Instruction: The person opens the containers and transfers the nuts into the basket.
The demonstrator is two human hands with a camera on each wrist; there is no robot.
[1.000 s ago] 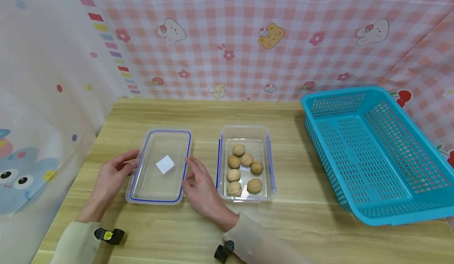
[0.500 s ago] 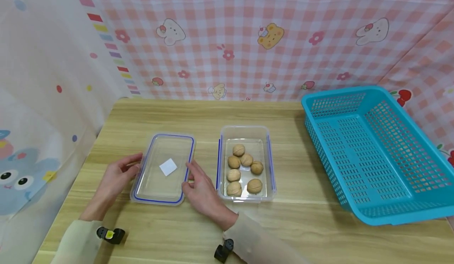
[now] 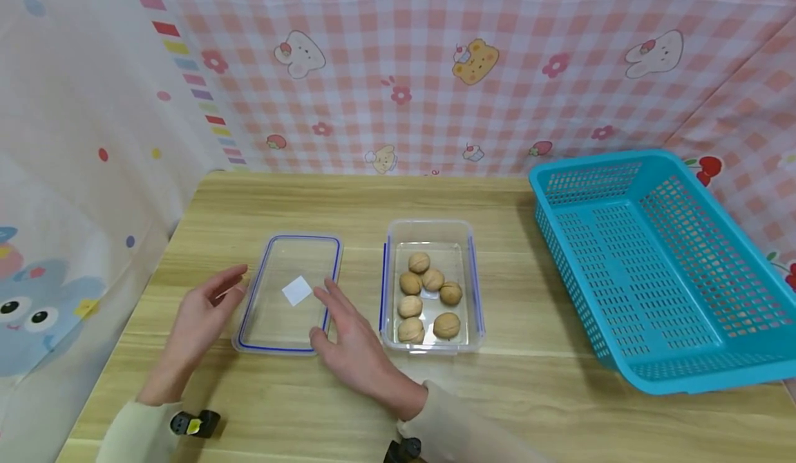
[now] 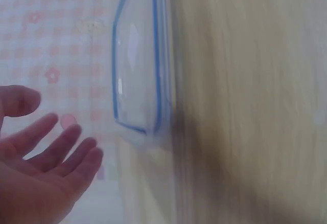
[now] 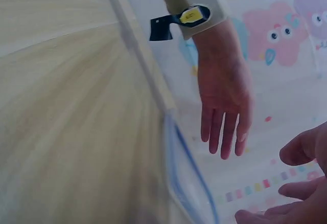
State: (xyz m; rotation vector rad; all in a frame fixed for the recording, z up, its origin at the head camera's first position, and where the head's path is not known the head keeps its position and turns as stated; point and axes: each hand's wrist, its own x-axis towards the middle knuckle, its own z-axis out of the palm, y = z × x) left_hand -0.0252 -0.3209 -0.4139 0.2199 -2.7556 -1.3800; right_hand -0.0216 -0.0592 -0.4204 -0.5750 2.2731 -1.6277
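Observation:
A clear plastic lid [image 3: 273,325] with a blue sealing strip and a white square on it lies flat on the wooden table. Beside its left edge is my left hand [image 3: 202,314], fingers loosely spread and holding nothing. My right hand [image 3: 357,349] hovers at the lid's right edge, its fingertips overlapping the lid in the head view; its fingers [image 5: 301,188] are apart and grip nothing. Right of that hand stands a clear food container [image 3: 477,304] with several walnuts [image 3: 446,325] inside.
A large turquoise plastic basket [image 3: 622,373] stands at the right of the table [image 3: 497,408]. Behind the table hangs a pink checked cloth [image 3: 398,124], with a white patterned cloth [image 3: 81,173] at the left.
The lid has shifted slightly right and come to lie on the table. Both hands have let go of its edges, and the right hand's fingers have spread over its right side.

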